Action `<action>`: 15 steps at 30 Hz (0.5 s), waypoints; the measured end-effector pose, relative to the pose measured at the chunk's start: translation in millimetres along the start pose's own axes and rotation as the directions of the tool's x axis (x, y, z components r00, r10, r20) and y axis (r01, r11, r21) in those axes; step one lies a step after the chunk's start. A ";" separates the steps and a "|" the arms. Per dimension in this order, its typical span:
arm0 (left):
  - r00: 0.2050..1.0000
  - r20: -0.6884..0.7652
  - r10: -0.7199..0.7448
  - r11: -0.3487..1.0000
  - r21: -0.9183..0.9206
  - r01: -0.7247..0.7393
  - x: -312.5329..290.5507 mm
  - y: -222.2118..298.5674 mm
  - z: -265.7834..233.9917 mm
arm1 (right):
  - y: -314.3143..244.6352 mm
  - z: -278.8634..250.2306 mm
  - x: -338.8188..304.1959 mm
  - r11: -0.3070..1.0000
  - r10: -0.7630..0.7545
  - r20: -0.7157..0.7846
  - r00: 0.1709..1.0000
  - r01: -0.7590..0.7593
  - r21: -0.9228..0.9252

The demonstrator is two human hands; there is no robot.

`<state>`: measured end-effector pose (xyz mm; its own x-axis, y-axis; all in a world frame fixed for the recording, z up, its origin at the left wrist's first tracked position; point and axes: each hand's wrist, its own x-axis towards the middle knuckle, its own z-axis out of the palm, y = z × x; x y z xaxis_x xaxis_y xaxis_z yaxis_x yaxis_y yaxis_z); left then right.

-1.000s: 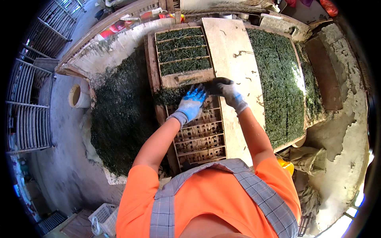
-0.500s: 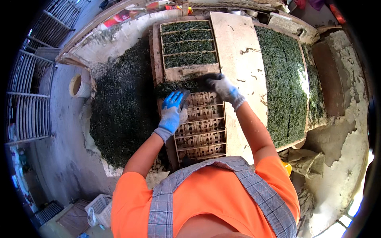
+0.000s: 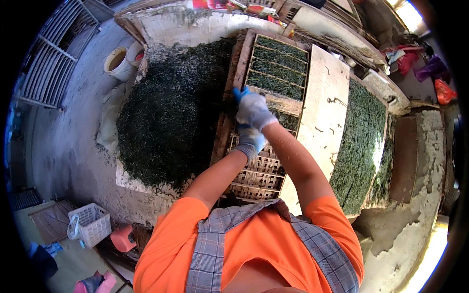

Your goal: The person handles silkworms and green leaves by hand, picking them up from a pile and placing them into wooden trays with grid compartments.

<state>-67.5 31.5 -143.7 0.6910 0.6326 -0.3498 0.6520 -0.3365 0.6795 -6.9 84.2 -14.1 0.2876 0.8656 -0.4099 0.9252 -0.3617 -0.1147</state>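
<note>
My left hand (image 3: 250, 137), in a blue-and-grey glove, lies over the slatted wooden frame (image 3: 264, 172) and is mostly covered by my right hand. Blue fingertips, stretched forward, show past the right hand and seem to belong to the left. My right hand (image 3: 254, 109), in a grey glove, crosses over it, blurred, with its fingers hidden. Beside them a pale wooden bar (image 3: 283, 103) lies across the frame. Dark green shredded, seaweed-like material (image 3: 278, 66) fills the far compartments, and a strip shows just below the bar. Woven lattice is visible in the nearer compartments.
A large dark green heap (image 3: 168, 117) spreads to the left. On the right are a pale board (image 3: 322, 105) and another green layer (image 3: 361, 141). A bucket (image 3: 117, 64) stands on the floor at far left, a white basket (image 3: 92, 225) at lower left.
My right hand has swung left across the frame and over my left hand, which has also shifted. The whole view has turned, moving the frame to the right in the picture.
</note>
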 end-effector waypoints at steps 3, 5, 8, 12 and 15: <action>0.986 0.166 -0.003 0.999 0.044 -0.004 2.6 -14.2 14.6 | -18.5 16.1 -14.5 0.994 -0.089 -0.004 0.996 0.089 -0.063; 0.975 0.220 -0.038 0.996 0.086 0.020 2.6 -9.3 11.6 | -13.8 16.6 -11.9 1.000 -0.025 -0.163 0.986 0.028 0.015; 0.965 0.256 -0.059 0.994 0.103 0.033 1.3 -4.5 8.7 | 0.3 12.3 -5.0 1.000 0.006 -0.092 0.996 -0.004 0.019; 0.970 0.239 0.055 0.951 0.284 -0.124 -2.0 4.5 10.9 | 1.8 27.7 6.0 0.977 -0.115 0.065 0.991 0.124 -0.172; 0.989 0.094 0.114 0.975 0.182 -0.130 6.4 -19.7 36.7 | -15.1 28.8 -0.7 0.979 -0.067 0.202 0.977 0.103 -0.174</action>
<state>-64.5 16.6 -183.0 0.7872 0.5217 -0.3289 0.6025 -0.5369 0.5905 -28.2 79.0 -38.1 0.1692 0.7998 -0.5759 0.9788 -0.2047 0.0033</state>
